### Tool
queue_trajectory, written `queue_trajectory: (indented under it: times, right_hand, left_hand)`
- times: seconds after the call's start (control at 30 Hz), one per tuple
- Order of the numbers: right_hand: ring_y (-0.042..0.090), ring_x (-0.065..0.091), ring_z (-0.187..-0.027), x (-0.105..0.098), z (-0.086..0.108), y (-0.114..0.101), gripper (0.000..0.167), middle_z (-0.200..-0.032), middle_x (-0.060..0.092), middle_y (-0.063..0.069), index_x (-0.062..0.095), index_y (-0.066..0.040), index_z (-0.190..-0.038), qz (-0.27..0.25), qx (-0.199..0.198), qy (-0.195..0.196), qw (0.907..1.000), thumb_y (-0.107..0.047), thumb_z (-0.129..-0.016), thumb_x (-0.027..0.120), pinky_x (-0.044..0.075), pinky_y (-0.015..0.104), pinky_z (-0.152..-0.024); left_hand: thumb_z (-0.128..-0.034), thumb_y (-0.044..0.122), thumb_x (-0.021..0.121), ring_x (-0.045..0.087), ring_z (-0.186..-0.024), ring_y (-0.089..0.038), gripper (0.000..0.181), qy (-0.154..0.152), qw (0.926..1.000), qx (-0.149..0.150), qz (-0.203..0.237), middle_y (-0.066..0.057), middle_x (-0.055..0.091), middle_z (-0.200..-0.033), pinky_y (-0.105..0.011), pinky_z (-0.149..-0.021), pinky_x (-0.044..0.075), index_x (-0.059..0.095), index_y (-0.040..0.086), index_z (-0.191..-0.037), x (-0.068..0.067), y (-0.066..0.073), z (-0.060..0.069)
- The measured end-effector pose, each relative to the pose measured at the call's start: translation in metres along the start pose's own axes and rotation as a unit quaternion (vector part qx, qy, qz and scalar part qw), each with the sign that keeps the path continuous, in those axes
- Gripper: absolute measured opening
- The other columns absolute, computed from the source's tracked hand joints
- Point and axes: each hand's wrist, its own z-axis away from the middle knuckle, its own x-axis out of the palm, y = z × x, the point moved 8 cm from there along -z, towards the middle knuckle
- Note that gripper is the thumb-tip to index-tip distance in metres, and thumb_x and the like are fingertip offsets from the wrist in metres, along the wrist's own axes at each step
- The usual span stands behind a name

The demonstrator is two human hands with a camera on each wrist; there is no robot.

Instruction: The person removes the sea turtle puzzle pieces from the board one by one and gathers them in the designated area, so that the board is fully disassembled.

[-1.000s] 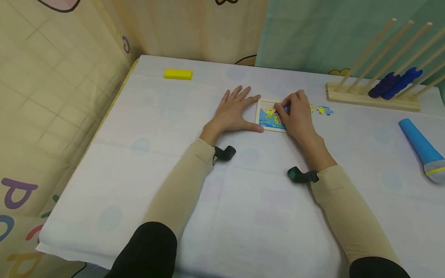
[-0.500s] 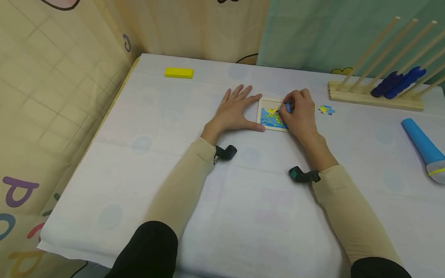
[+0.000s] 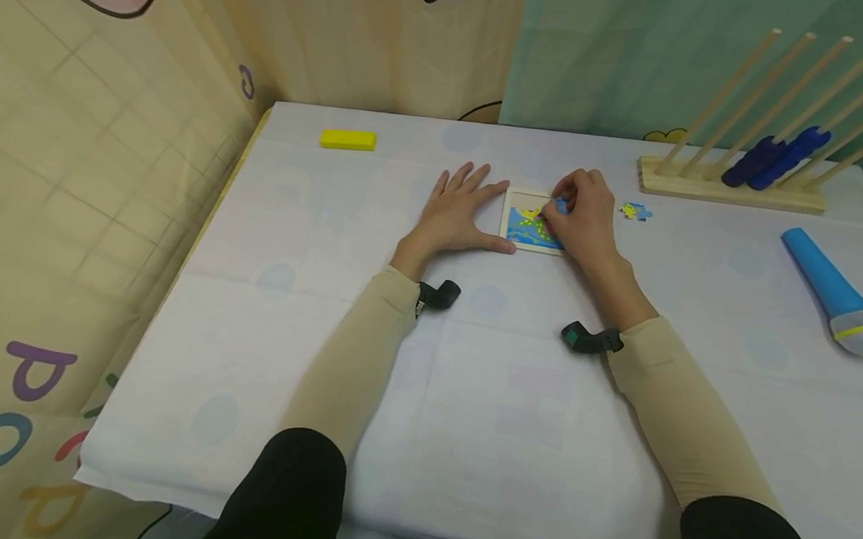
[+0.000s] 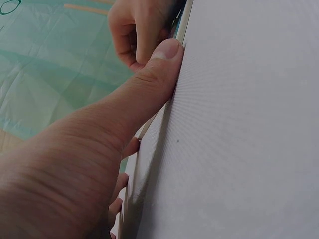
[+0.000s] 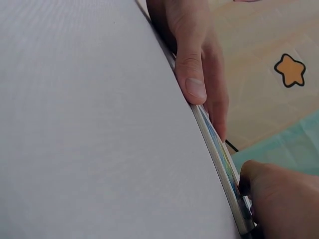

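Observation:
A small framed jigsaw puzzle (image 3: pixel 530 225) with a blue, yellow and green picture lies flat near the middle of the table's far half. My left hand (image 3: pixel 453 219) is spread at its left side, thumb and forefinger touching the frame's corners; the left wrist view shows the thumb (image 4: pixel 167 52) against the frame's edge. Over the puzzle's right part, my right hand (image 3: pixel 586 219) pinches a small piece, mostly hidden by the fingers, with some blue showing. In the right wrist view the right hand (image 5: pixel 284 199) is low over the frame (image 5: pixel 219 154). Loose joined pieces (image 3: pixel 635 211) lie to the right.
A yellow block (image 3: pixel 347 140) lies at the back left. At the back right stands a wooden rack (image 3: pixel 730 194) of upright rods with two dark blue pieces on it. A blue toy microphone (image 3: pixel 827 279) lies at the right. Curtains hang behind the white-covered table (image 3: pixel 469 429).
My right hand has taken a small piece lying right of the frame and holds it at the puzzle's right part. The left hand stays at the frame; the whole head view has shifted slightly.

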Motion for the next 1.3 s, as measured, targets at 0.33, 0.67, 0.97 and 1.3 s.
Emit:
queue_trajectory:
  times: [0.33, 0.67, 0.97, 1.3]
  right_hand:
    - [0.032, 0.05, -0.089, -0.0006, 0.0031, 0.0015, 0.017, -0.1, 0.054, 0.023, 0.064, 0.008, -0.101, 0.009, -0.001, 0.007, 0.9999, -0.008, -0.094, 0.064, 0.036, 0.035, -0.082]
    - [0.035, 0.05, -0.098, -0.0016, 0.0054, -0.0007, 0.019, -0.104, 0.049, 0.021, 0.065, 0.008, -0.094, 0.022, 0.007, -0.012, 0.9997, -0.011, -0.097, 0.064, 0.038, 0.042, -0.089]
    - [0.034, 0.047, -0.106, 0.0038, 0.0037, 0.0011, 0.025, -0.113, 0.043, 0.019, 0.062, 0.007, -0.102, 0.031, 0.032, -0.053, 0.9976, -0.018, -0.104, 0.061, 0.039, 0.044, -0.093]
    - [0.031, 0.047, -0.103, 0.0019, 0.0054, 0.0012, 0.025, -0.112, 0.046, 0.019, 0.06, 0.005, -0.098, 0.018, 0.032, -0.035, 0.9987, -0.019, -0.103, 0.064, 0.04, 0.039, -0.092]
  left_hand:
    - [-0.0776, 0.081, 0.073, -0.006, -0.166, -0.024, 0.107, 0.0, 1.0, 0.005, 0.008, 0.001, 0.006, -0.179, -0.049, -0.133, -0.009, 0.028, 0.042, -0.166, 0.0025, 0.0005, -0.0001]
    - [-0.0781, 0.082, 0.073, -0.007, -0.166, -0.025, 0.107, 0.002, 1.0, 0.007, 0.0, 0.0, 0.006, -0.179, -0.049, -0.133, -0.009, 0.028, 0.042, -0.166, 0.001, 0.0016, -0.0004]
    - [-0.0781, 0.082, 0.073, -0.005, -0.166, -0.025, 0.107, 0.003, 1.0, 0.007, -0.006, -0.001, 0.007, -0.179, -0.05, -0.133, -0.008, 0.028, 0.041, -0.167, -0.0006, 0.002, -0.0006]
    - [-0.0785, 0.082, 0.072, -0.007, -0.166, -0.025, 0.107, 0.001, 0.9999, 0.007, -0.007, 0.0, 0.005, -0.179, -0.05, -0.133, -0.009, 0.027, 0.042, -0.167, 0.0002, 0.0013, -0.0004]
